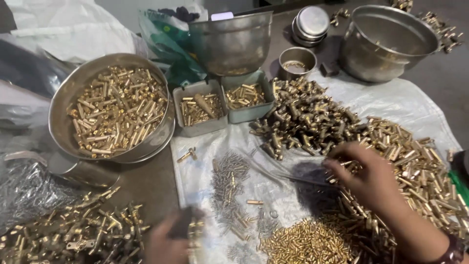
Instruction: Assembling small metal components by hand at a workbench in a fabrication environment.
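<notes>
Right hand is curled down into the big pile of brass pins on the plastic sheet, fingers pinched, probably picking some. Left hand is blurry, seems closed around a small brass part. Sorted pieces sit in the round pan nearby.

I look down on a dull grey-brown work surface under flat, soft light. A crinkled white plastic sheet covers its middle and right. Left of that sheet the surface lies bare; behind it, more white plastic is bunched.
</notes>
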